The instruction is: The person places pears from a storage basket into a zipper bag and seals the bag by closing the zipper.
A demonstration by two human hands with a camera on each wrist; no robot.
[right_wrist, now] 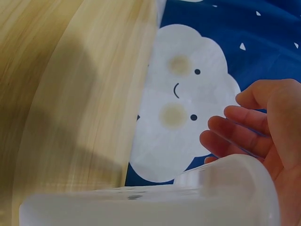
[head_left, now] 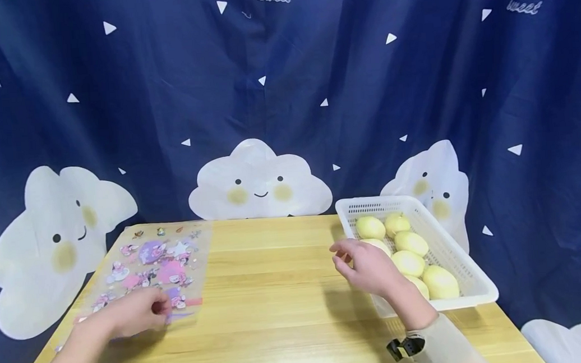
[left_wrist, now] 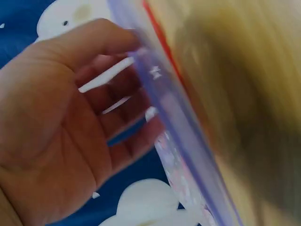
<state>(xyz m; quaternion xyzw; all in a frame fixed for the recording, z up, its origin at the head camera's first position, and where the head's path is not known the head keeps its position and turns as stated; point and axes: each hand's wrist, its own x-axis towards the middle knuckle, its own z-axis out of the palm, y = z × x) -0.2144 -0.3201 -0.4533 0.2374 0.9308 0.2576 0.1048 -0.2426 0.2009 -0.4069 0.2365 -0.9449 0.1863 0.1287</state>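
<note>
A clear zip bag [head_left: 144, 259] printed with pink and purple cartoon figures lies on the left of the table. My left hand [head_left: 138, 313] is at its near end. In the left wrist view the thumb and fingers [left_wrist: 134, 101] pinch the bag's purple zip edge [left_wrist: 181, 127]. My right hand [head_left: 369, 266] hovers by the left rim of a white plastic basket [head_left: 457, 248], fingers loosely bent and holding nothing. Inside the basket lie several pale yellow pears [head_left: 411, 244], some partly hidden behind the right hand.
The wooden table [head_left: 263, 296] stretches between bag and basket. Behind it hangs a dark blue curtain [head_left: 264, 93] with white clouds and triangles. The basket's near right corner reaches the table's right edge. Each wrist wears a black strap [head_left: 405, 348].
</note>
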